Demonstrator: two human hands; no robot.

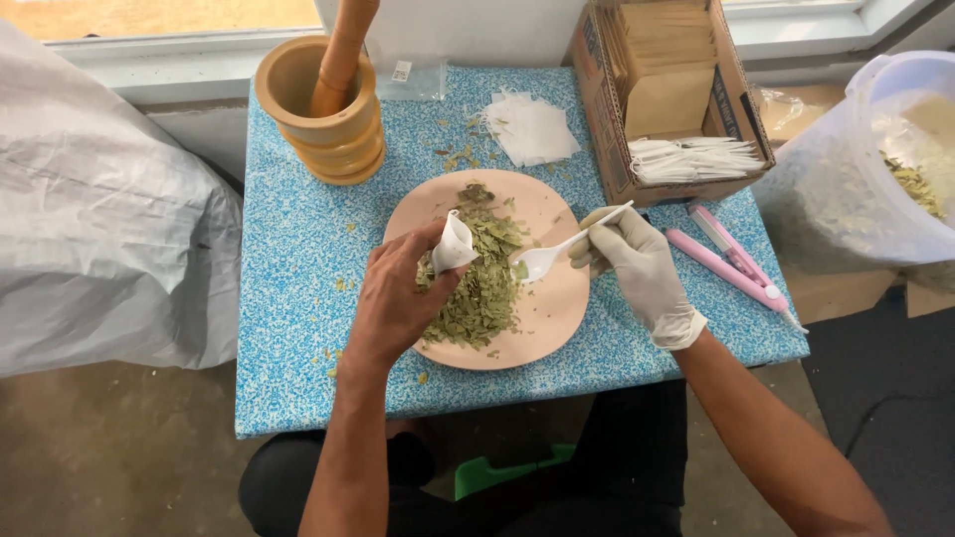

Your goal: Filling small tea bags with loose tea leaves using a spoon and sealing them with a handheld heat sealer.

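Pinching white sachet (pixel 454 244), left hand (pixel 398 298) over leaves (pixel 482 283); right hand (pixel 637 264) holding spoon (pixel 557 251) beside.

Table: small top (pixel 298 328) with blue speckled covering
Floor: bare grey concrete (pixel 119 457)
Window: pale sill (pixel 169 50) along table's far edge, daylight

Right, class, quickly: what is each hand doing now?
Left hand: closed, holding a small white bag.
Right hand: gloved, closed, holding a white plastic spoon.

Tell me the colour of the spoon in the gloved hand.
White. The plastic spoon in the gloved right hand shows best in the head view, over the pink plate.
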